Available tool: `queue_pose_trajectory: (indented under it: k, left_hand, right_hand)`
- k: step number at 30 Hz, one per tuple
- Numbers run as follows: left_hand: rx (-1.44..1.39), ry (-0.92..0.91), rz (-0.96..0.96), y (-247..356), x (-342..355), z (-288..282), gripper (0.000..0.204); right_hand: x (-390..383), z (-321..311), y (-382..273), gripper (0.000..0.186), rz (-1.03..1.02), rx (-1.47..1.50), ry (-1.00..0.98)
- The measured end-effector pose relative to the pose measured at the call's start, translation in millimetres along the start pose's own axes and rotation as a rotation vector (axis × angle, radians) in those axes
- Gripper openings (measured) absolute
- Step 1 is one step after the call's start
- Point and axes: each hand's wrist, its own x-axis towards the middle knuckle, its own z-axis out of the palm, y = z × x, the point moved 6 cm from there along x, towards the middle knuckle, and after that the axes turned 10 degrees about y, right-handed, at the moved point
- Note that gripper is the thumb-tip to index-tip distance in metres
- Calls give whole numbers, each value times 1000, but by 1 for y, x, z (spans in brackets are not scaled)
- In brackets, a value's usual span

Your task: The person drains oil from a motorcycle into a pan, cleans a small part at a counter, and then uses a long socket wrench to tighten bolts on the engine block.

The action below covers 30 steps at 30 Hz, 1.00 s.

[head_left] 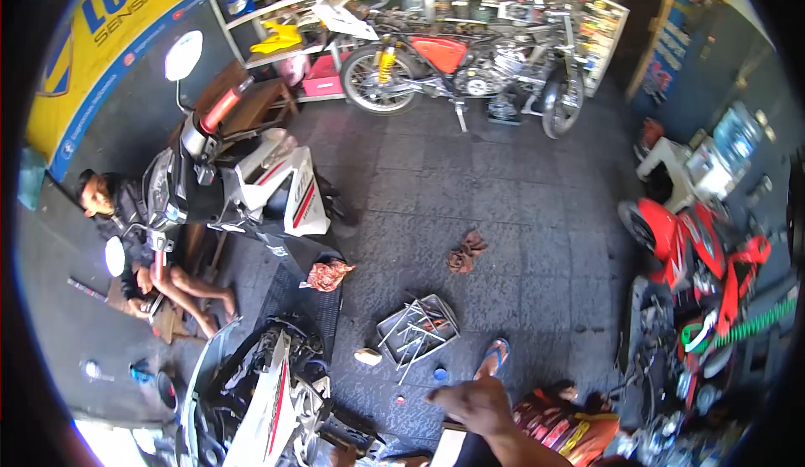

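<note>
My right hand (474, 404) reaches in from the lower right, in the air above the floor. Its fingers are blurred, and I see nothing held in it. Beyond it lies a metal tray (457, 326) of wrenches and other long tools (411, 341). Between hand and tray are a blue cap (440, 374) and a small red cap (400, 399). At the lower edge, a small part of my left hand (342, 456) shows beside a partly stripped white scooter (277, 391); its fingers are mostly hidden.
A second white scooter (285, 186) stands behind, with a person (126, 215) seated beside it. Rags (466, 253) lie on the dark tiled floor (402, 182). A sandalled foot (493, 358) is near the tray. Red fairings (688, 241) are at right, a red-tanked motorcycle (470, 60) at the back.
</note>
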Motion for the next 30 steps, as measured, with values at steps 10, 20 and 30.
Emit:
queue_pose_trajectory:
  k: [10,20,30]
  left_hand:
    - [242,-173,81,427,-4,179,56]
    - [-2,-69,54,528,88,206,50]
    - [295,-396,259,816,217,393,33]
  right_hand:
    - [148,-168,-287,36,-166,-417,430]
    - [244,-279,-392,35,-176,-501,674]
    - [354,-458,-488,34,-241,-553,1115]
